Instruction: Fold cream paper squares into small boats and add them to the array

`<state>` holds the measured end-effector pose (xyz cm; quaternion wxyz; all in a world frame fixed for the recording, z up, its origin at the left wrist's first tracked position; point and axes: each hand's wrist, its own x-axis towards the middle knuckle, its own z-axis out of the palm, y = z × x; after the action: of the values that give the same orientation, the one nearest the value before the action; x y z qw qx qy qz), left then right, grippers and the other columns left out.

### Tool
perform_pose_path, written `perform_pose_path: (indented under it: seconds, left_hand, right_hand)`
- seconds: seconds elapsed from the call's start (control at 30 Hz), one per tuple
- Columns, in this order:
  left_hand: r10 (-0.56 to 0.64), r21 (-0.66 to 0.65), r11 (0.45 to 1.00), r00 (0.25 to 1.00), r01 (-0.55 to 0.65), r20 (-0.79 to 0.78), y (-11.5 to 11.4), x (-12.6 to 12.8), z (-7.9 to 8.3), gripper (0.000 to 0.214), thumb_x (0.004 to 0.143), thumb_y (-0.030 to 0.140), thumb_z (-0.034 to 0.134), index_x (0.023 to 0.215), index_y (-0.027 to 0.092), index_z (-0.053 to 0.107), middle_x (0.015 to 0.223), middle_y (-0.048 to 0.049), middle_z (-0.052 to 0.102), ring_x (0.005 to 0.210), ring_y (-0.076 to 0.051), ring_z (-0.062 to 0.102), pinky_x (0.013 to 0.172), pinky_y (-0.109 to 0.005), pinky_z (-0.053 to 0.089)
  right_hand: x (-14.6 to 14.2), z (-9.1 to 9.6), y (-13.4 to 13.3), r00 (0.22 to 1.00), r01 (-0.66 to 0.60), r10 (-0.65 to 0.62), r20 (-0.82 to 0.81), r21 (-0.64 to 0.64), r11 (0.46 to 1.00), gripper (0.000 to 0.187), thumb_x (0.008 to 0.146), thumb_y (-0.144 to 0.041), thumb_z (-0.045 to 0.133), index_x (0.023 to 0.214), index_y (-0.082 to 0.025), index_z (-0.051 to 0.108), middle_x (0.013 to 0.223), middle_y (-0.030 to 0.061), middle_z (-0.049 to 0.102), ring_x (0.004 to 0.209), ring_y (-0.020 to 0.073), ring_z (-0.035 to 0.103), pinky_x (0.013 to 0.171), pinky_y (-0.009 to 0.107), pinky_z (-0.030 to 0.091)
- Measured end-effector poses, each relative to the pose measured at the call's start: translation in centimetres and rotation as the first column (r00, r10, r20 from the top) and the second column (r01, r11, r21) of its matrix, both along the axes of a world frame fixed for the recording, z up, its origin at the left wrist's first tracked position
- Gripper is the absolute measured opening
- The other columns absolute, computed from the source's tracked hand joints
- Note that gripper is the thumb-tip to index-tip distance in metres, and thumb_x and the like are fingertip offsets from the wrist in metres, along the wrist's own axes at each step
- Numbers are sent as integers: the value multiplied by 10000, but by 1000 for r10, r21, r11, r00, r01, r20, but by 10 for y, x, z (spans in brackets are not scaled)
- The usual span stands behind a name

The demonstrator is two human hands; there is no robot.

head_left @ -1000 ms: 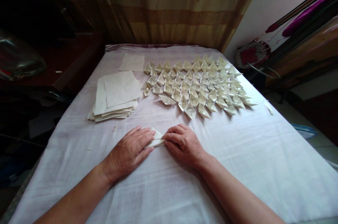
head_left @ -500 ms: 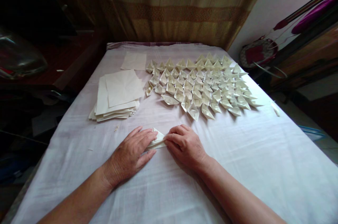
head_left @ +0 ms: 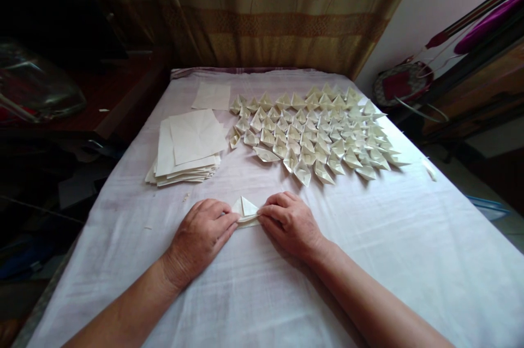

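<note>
A small piece of folded paper [head_left: 246, 209], with a triangular peak and a band along its lower edge, lies low over the white cloth between my hands. My left hand [head_left: 205, 232] pinches its left end between thumb and fingers. At the opposite end, my right hand [head_left: 290, 223] is closed on the right corner, its fingertips pressed together. Both ends of the paper are partly covered by my fingers. Beyond my hands to the right stand many folded paper boats [head_left: 303, 137] in close rows.
A stack of cream paper sheets [head_left: 186, 154] lies left of the boats, and a single sheet [head_left: 212, 95] lies behind it. White cloth [head_left: 368, 239] covers the table. A patterned curtain [head_left: 266, 20] hangs at the back, and a dark red cabinet [head_left: 123, 94] stands at left.
My left hand has gone from lying flat over the folded paper to pinching its left end, uncovering the peak. My right hand keeps its grip. The view has shifted slightly.
</note>
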<state>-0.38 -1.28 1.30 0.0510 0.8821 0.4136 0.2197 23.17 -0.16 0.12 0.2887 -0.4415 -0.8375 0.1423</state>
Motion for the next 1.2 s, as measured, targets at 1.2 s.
perform_pose_path:
  seconds: [1.2]
  left_hand:
    - [230,-160,961,973,-225,17,6,21,-3,139,968,279,527,878,215,612,842,-12,698,803,-204,610,771,-356,402]
  right_hand:
    - [-19,5,0,964,224,-222,146,-1,975,192,907,-217,576,719,-193,602,784,41,624,750,182,532,710,327,327]
